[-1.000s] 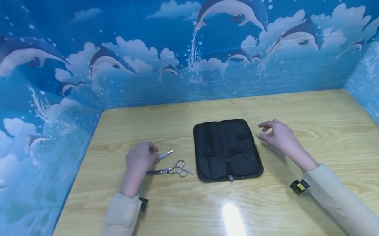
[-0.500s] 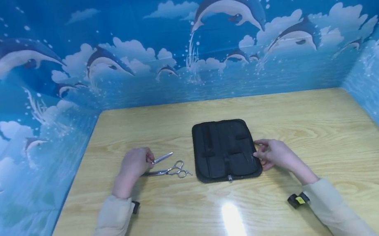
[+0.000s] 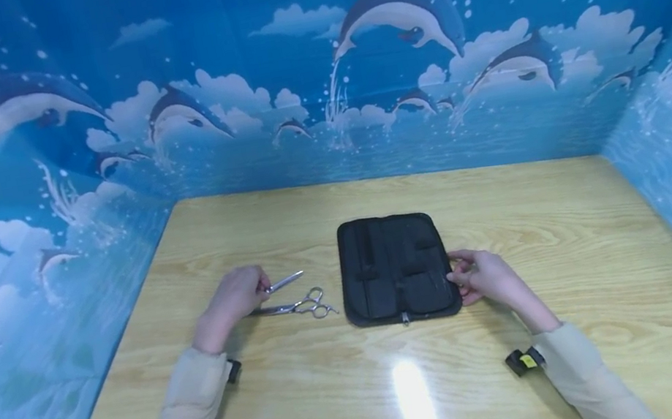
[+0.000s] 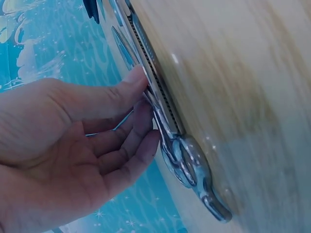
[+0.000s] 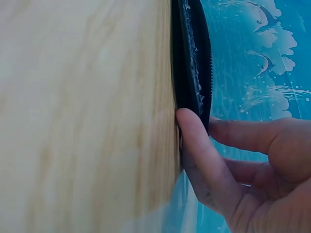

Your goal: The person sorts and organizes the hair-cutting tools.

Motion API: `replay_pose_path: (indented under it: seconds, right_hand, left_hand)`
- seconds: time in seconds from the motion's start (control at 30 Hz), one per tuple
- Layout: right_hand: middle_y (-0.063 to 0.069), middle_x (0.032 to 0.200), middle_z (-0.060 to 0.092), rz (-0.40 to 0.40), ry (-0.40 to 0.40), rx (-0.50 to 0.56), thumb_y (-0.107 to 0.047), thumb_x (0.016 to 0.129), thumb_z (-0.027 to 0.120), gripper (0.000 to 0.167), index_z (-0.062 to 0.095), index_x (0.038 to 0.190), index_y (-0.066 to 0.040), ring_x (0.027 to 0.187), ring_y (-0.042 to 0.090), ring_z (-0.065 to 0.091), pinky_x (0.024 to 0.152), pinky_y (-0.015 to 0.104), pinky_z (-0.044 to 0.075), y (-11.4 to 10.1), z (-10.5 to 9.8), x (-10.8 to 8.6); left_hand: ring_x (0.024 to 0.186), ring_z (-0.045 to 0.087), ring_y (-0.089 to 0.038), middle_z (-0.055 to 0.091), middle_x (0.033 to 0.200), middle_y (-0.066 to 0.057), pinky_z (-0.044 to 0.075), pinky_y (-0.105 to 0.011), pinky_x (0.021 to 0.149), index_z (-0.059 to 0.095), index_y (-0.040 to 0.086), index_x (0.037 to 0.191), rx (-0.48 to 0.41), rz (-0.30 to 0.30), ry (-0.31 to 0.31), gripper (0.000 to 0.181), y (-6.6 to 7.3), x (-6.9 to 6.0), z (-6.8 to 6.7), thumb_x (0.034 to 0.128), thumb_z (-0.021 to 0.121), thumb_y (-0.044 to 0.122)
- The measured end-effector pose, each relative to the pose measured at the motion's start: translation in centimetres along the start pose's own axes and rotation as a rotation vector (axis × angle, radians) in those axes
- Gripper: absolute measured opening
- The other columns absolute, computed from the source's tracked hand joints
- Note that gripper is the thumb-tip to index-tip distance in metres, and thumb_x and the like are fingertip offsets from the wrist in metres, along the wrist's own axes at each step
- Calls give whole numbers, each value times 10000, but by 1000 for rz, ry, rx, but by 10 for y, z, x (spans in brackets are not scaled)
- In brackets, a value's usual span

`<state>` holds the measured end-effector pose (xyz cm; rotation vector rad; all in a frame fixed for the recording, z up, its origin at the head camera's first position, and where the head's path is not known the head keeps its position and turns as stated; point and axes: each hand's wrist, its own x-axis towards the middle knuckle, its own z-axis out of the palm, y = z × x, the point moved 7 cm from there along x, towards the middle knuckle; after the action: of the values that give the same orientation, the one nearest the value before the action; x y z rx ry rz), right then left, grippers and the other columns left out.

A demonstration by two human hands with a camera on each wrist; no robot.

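An unfolded black zip case lies on the wooden table with its zip pull at the near edge. My right hand pinches its right edge; in the right wrist view the thumb and a finger stand on either side of the case edge. Left of the case, my left hand holds a slim silver tool between thumb and fingers. Just below it lies a pair of silver scissors, handles to the right, blade tips hidden by the hand. The left wrist view shows the scissors' handles beside the fingers.
Blue dolphin-print sheeting stands along the back and both sides of the wooden table. A bright light reflection lies on the table's near middle.
My right hand has moved left and down and taken hold of the case's right edge. My left hand has shifted slightly left and down, and the slim tool has stayed at its fingertips.
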<state>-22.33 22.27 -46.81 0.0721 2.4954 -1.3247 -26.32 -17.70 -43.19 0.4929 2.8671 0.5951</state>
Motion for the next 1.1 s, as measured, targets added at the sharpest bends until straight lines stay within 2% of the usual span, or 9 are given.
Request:
replay_pose_path:
  seconds: [0.2, 0.4, 0.57, 0.77, 0.87, 0.97, 1.03, 1.1]
  right_hand:
    - [178, 1044, 611, -3, 1, -2, -39, 987, 634, 547, 422, 1471, 100, 681, 143, 654, 615, 333, 621, -2, 1, -1]
    - [167, 1031, 612, -4, -6, 3, -40, 987, 635, 547, 423, 1472, 97, 674, 146, 651, 613, 331, 621, -3, 2, -1]
    - [169, 1037, 614, -3, -7, 12, -40, 988, 635, 550, 421, 1476, 93, 675, 149, 648, 615, 333, 621, -3, 2, -1]
    - [160, 1015, 611, -10, -5, 23, -48, 987, 640, 551, 424, 1472, 96, 678, 151, 647, 623, 340, 622, -2, 1, -2]
    - [167, 1036, 602, -20, -17, 25, -81, 997, 635, 562, 410, 1481, 96, 693, 150, 646, 641, 329, 622, -2, 0, -2]
    - [190, 1103, 610, -36, -9, -6, -136, 1008, 632, 567, 417, 1487, 77, 729, 180, 660, 671, 328, 616, -2, -4, -2]
    - [222, 1156, 627, -89, 32, -81, -177, 1017, 624, 554, 439, 1475, 73, 798, 248, 695, 752, 378, 606, -6, -9, -4]
    - [239, 1203, 642, -142, 106, -142, -205, 1019, 626, 527, 480, 1458, 49, 912, 330, 708, 851, 447, 580, -11, -15, -7]
  left_hand:
    - [839, 624, -260, 686, 888, -98, 542, -445, 814, 703, -30, 1001, 1, 6, -14, 139, 0, -1, -2, 869, 723, 8]
    - [826, 603, -245, 659, 876, -83, 531, -437, 799, 712, -7, 978, 25, 8, 18, 100, -3, -1, -2, 882, 720, 21]
    - [840, 618, -273, 664, 895, -97, 539, -459, 799, 703, 10, 978, 39, 33, 87, 90, -6, -3, -5, 890, 718, 20]
    - [784, 678, -308, 724, 868, -125, 570, -481, 726, 682, 29, 976, -11, 81, 221, 92, -4, -8, -22, 901, 735, 38]
    - [820, 703, -342, 740, 905, -155, 572, -504, 743, 675, 22, 1004, -45, 98, 283, 107, 3, -9, -33, 913, 726, 44]
    - [865, 718, -337, 747, 945, -159, 583, -493, 773, 672, 17, 1038, -87, 105, 333, 118, 16, -8, -42, 936, 708, 65]
    - [876, 721, -320, 747, 957, -152, 592, -472, 789, 673, 14, 1055, -159, 98, 364, 135, 28, -7, -48, 945, 702, 88]
    - [895, 725, -308, 746, 979, -152, 603, -443, 805, 675, 8, 1074, -256, 93, 396, 165, 42, -6, -52, 944, 708, 103]
